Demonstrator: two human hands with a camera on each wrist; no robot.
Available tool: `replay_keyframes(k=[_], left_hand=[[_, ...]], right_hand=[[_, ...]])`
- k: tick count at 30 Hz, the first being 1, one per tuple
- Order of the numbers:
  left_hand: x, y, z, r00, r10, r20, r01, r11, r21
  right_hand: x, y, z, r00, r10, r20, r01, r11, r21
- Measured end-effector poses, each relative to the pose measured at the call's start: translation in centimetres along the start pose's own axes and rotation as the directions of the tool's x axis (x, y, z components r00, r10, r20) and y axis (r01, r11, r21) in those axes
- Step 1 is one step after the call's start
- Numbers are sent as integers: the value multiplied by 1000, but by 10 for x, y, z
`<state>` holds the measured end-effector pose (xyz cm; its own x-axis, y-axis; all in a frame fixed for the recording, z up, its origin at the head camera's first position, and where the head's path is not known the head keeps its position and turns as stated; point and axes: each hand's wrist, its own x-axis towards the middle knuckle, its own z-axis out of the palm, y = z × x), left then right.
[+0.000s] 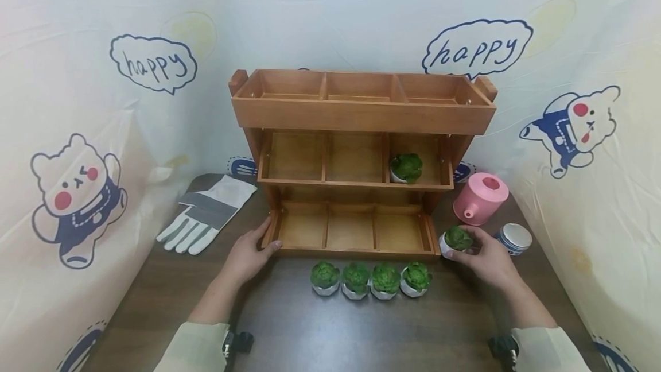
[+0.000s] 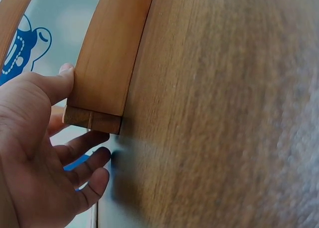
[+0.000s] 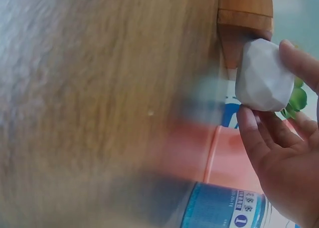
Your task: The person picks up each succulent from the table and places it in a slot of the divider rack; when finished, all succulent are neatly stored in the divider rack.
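Observation:
My right hand (image 1: 488, 257) holds a small potted succulent (image 1: 458, 238) beside the right end of the shelf's bottom tier. Its white faceted pot (image 3: 264, 76) sits between thumb and fingers in the right wrist view. At the other end, my left hand (image 1: 250, 254) grips the lower left corner of the three-tier wooden shelf (image 1: 361, 118). The left wrist view puts the thumb on the front board (image 2: 107, 53), with fingers around its end. Another potted succulent (image 1: 406, 167) occupies the middle tier's right compartment. Several more succulents (image 1: 356, 280) line up on the table before the shelf.
A pink watering can (image 1: 480, 198) stands right of the shelf, with a blue-and-white lidded jar (image 1: 515, 238) in front of it. Grey and white gloves (image 1: 209, 214) lie to the left on the dark wooden table (image 1: 330, 337). A printed cloth (image 1: 330, 10) hangs around the table.

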<state>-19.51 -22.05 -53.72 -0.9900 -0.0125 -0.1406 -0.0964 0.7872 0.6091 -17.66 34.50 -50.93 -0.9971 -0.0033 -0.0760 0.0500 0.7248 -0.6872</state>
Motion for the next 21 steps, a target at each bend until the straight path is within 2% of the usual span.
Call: replay_keyframes(k=[14,21], left_hand=[[1,0,3,1000,21,-10,-21,1000,-1],[-1,-2,1,997,59,-40,-58,998,18]], right_hand=[[-11,-11,-7,1000,-4,-28,4,1000,-19],[-9,-16,-9,997,-61,-44,61,998,-4]])
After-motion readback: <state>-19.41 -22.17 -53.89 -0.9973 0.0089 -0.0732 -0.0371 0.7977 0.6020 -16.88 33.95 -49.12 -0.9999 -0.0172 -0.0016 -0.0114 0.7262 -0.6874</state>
